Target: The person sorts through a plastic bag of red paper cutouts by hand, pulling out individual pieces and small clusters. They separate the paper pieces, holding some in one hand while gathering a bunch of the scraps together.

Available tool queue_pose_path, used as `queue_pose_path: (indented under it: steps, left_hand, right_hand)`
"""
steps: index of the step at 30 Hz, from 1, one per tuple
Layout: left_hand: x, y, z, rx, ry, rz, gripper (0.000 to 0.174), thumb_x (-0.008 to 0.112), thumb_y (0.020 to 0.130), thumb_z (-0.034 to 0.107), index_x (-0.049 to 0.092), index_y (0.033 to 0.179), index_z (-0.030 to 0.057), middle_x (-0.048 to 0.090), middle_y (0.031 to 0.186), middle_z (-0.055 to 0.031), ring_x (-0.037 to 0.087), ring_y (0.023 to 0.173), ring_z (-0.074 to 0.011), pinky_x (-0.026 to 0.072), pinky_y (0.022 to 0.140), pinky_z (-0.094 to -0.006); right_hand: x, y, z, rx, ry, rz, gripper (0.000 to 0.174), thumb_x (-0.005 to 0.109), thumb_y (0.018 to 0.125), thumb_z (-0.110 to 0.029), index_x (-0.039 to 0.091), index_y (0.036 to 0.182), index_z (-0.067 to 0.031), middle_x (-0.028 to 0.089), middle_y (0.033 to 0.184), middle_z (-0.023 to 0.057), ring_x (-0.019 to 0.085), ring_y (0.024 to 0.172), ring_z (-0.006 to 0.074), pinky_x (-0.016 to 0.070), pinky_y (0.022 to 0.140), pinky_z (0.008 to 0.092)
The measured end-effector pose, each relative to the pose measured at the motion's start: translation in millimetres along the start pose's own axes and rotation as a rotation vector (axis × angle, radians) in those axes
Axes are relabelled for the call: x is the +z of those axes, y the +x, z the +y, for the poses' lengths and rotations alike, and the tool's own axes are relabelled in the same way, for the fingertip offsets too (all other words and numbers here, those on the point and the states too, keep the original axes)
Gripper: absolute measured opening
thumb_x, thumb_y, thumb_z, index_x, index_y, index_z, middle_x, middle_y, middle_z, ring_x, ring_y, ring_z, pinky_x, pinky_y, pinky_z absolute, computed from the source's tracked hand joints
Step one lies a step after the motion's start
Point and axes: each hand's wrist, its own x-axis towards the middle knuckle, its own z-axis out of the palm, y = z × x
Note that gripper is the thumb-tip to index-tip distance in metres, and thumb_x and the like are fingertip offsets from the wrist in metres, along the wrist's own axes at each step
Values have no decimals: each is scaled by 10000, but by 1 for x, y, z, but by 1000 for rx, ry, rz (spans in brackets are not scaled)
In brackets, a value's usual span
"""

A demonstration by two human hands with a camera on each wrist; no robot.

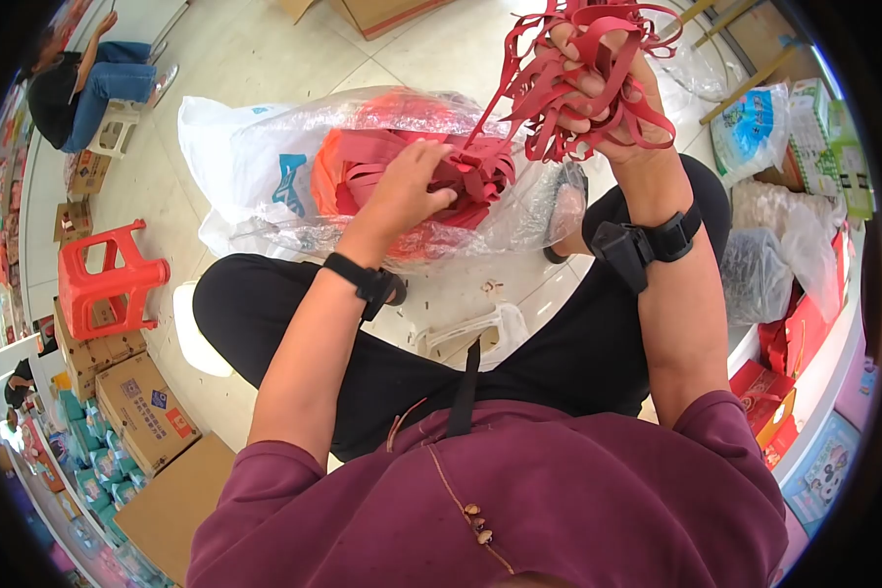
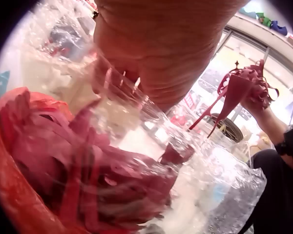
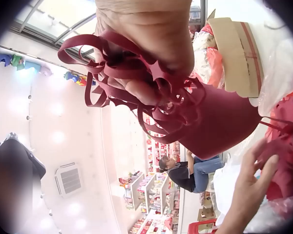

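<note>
High at the right of the head view, my right hand (image 1: 598,98) grips a tangled bundle of dark red ribbon-like strips (image 1: 559,122), its fingers threaded among the loops. A wide flat red piece (image 3: 219,122) hangs from this bundle in the right wrist view. My left hand (image 1: 412,191) is over a pile of similar red strips (image 1: 475,186), fingers loosely bent and thumb apart, fingertips right at the strips. That pile lies in an orange-red plastic bag (image 1: 325,176) inside a clear plastic wrapper (image 1: 402,108). One thin strand runs from the pile up to the raised bundle.
A white plastic bag (image 1: 225,176) adjoins the wrapper. On the left are a red stool (image 1: 118,279) and cardboard boxes (image 1: 142,416); a seated person (image 1: 78,93) is farther back. Packages and bags (image 1: 755,274) line the right side. A white stool (image 1: 480,333) shows between my legs.
</note>
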Motion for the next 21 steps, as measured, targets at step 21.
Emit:
queue_pose_path:
  steps: [21]
  left_hand:
    - [31, -37, -99, -425, -23, -28, 247, 592, 888, 137, 636, 1091, 3, 669, 1023, -279, 622, 1023, -460, 499, 866, -500]
  right_hand:
    - [14, -6, -28, -221, -120, -95, 388, 594, 983, -428, 549, 929, -47, 557, 672, 12, 533, 543, 140, 469, 470, 305]
